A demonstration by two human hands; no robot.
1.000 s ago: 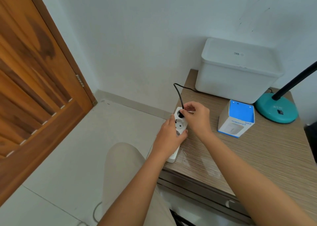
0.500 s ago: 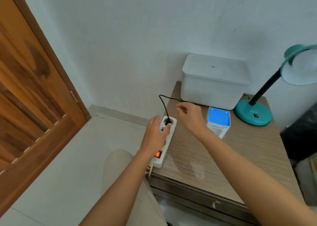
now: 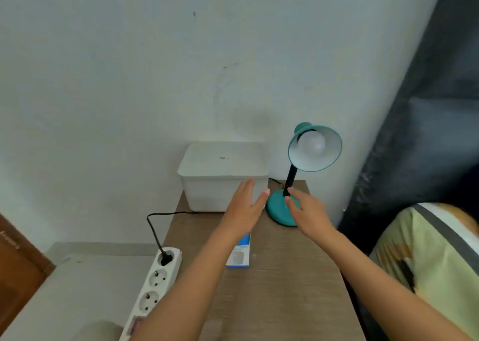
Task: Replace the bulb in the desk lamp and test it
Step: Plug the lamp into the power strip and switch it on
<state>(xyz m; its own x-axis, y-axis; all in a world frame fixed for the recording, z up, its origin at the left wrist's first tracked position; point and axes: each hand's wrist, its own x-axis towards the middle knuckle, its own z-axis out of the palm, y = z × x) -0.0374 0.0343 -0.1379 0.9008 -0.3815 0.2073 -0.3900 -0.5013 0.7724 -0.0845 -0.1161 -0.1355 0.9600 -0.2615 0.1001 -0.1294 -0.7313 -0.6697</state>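
Note:
A teal desk lamp (image 3: 278,208) stands at the back right of the wooden table (image 3: 285,289), its shade tilted toward me with a white bulb (image 3: 312,143) screwed inside, unlit. My left hand (image 3: 245,208) is open, fingers spread, just left of the lamp base. My right hand (image 3: 307,211) is open over the base, fingertips close to the black stem. The lamp's black plug (image 3: 166,259) sits in the top socket of a white power strip (image 3: 153,289) at the table's left edge. A blue and white bulb box (image 3: 239,255) lies partly under my left forearm.
A white lidded plastic bin (image 3: 223,175) stands against the wall behind my left hand. The black cord (image 3: 153,224) loops from the bin's front to the strip. A dark curtain (image 3: 427,107) and a patterned pillow (image 3: 435,257) lie right. A wooden door (image 3: 15,263) shows lower left.
Both hands left the power strip and plug and moved right to the lamp base. My view swung right and up, bringing the whole lamp and bulb into sight.

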